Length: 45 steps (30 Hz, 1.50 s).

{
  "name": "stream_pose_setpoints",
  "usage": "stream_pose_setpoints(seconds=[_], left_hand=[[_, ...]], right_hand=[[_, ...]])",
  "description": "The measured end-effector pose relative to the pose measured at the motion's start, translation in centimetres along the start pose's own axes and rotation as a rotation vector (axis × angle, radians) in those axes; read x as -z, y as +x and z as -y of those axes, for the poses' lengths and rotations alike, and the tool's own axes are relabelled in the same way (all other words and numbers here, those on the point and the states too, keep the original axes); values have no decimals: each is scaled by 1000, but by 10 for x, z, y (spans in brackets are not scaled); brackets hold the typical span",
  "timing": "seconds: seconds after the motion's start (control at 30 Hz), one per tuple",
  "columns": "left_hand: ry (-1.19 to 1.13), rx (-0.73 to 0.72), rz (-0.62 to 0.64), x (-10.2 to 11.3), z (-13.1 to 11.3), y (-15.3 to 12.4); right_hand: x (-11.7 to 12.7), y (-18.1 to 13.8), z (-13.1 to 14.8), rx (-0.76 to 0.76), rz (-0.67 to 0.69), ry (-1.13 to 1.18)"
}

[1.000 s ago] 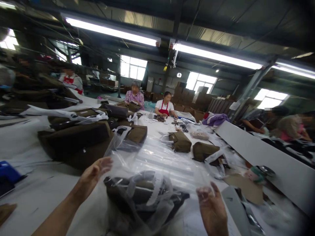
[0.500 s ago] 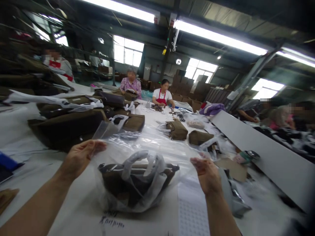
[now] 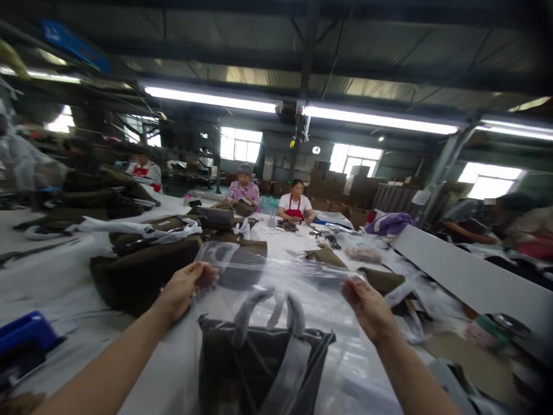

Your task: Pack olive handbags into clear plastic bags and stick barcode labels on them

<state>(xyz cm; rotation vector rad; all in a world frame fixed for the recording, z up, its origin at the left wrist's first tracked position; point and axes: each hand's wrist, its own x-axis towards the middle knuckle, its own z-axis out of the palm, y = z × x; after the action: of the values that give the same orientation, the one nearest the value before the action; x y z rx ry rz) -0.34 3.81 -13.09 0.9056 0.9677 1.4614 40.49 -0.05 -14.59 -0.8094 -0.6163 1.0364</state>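
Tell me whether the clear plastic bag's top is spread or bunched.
Spread: the clear plastic bag stretches between the left hand and right hand, above the wrapped handles of the dark handbag.

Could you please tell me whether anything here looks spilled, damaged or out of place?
Nothing looks clearly wrong. The left hand and right hand hold up clear plastic, and the dark handbag shows through it. Small dark pieces lie loose by the co-worker in a red apron; whether spilled, I cannot tell.

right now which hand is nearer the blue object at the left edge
Left. The left hand holds the left side of the clear plastic bag, to the right of the blue object; the right hand is farther right, at the bag's other side.
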Motion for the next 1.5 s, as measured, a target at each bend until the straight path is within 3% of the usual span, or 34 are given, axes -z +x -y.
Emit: stream_pose_setpoints(seconds=[0.13,0.2,0.27,0.37,0.47,0.53,0.6,0.67,0.7,0.73,0.8,0.87,0.97,1.0,1.1,1.23,1.37,1.43,1.5], left_hand=[[-27,-50,84,-10,-42,16],[-23,-57,188,-1,-53,4],[19,-22,317,14,-44,-18],[127,190,471,42,14,-55],[244,415,456,67,90,-84],[348,491,477,78,126,-101],[398,542,521,87,142,-112],[478,553,601,96,145,-115],[589,508,703,100,144,-115],[692,461,805,104,143,-115],[893,346,994,111,142,-115],[1015,267,1089,117,142,-119],[1039,210,1115,124,144,-124],[1012,194,1111,125,144,-124],[914,118,1076,121,141,-124],[952,-16,880,93,131,-118],[1142,-225,770,47,129,-102],[1271,-414,720,26,137,-95],[1366,-564,603,10,151,-92]], right_hand=[[-11,28,38,15,5,0],[3,22,49,40,-27,2],[32,2,39,3,8,-48],[86,-44,-23,-198,184,-222],[126,-95,-95,-277,151,-325],[141,-122,-117,-371,226,-463],[147,-136,-113,-514,411,-645],[144,-136,-94,-646,547,-797],[138,-135,-84,-666,579,-906],[130,-135,-76,-594,591,-1043],[106,-146,-71,-300,652,-1268],[78,-174,-85,-27,814,-1337],[51,-231,-136,60,1098,-1356],[48,-249,-155,58,1138,-1417],[53,-280,-197,45,1064,-1572],[53,-281,-204,-107,852,-1560],[42,-274,-202,-489,592,-1175],[39,-273,-208,-740,450,-940],[37,-272,-217,-899,360,-797]])
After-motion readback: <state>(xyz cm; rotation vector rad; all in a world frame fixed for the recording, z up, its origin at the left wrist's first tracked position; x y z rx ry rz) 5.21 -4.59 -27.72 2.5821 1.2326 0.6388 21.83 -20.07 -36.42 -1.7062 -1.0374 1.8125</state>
